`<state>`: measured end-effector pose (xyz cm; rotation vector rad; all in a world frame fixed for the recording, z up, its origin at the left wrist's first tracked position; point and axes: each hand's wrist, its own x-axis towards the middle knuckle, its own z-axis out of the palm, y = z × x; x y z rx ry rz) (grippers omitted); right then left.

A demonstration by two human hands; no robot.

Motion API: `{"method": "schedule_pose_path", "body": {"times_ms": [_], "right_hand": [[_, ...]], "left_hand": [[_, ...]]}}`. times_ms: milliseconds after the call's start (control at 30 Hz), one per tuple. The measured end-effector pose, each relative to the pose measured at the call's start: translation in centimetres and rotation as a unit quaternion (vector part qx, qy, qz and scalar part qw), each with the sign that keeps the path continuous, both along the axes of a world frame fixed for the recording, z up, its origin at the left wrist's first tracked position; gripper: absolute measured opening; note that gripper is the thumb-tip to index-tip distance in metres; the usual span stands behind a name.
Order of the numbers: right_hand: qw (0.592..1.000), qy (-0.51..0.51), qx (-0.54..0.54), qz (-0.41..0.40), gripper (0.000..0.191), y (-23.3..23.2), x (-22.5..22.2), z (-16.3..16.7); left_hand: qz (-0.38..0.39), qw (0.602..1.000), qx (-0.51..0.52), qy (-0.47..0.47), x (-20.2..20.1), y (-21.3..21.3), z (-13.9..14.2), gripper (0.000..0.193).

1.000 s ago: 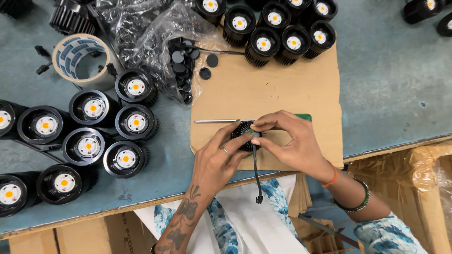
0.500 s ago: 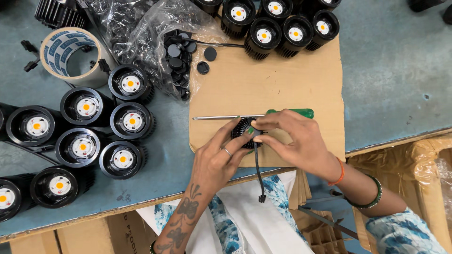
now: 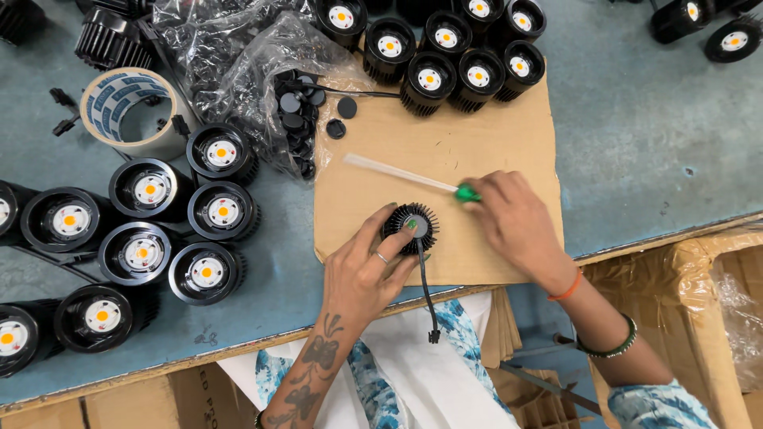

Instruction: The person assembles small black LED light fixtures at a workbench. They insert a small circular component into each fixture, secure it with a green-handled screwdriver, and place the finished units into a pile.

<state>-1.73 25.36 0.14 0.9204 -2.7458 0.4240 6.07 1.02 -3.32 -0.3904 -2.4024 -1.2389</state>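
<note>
Black and finned, the round metal lamp housing point(image 3: 411, 228) sits on the brown cardboard sheet point(image 3: 445, 151), a black cable with a small plug trailing from it over the tabletop's point(image 3: 636, 143) near edge. The left hand point(image 3: 367, 270) pinches it from the left, fingertips on its rim. Just to the right, the right hand point(image 3: 517, 222) grips a green-handled screwdriver point(image 3: 409, 176), its shaft pointing up-left over bare cardboard. Finished black lamps point(image 3: 151, 230) crowd the left side.

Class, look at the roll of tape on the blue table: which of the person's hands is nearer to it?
Left. The left hand rests on the black finned lamp, well right of the roll of tape. The right hand, gripping the green-handled screwdriver, is farther right still.
</note>
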Motion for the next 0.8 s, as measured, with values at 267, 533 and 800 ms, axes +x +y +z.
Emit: {"method": "schedule_pose_path", "body": {"times_ms": [267, 533, 800], "right_hand": [[0.794, -0.232, -0.56, -0.031, 0.045, 2.0, 0.7, 1.5], [0.561, -0.321, -0.761, 0.059, 0.031, -4.0, 2.0, 5.1], [0.664, -0.267, -0.688, 0.119, 0.056, -5.6, 1.4, 4.6]], "left_hand": [[0.002, 1.0, 0.008, -0.004, -0.1, 0.1, -0.2, 0.043], [0.008, 1.0, 0.007, 0.005, -0.1, 0.2, -0.5, 0.043], [0.005, 1.0, 0.021, 0.019, -0.2, 0.2, -0.9, 0.044]]}}
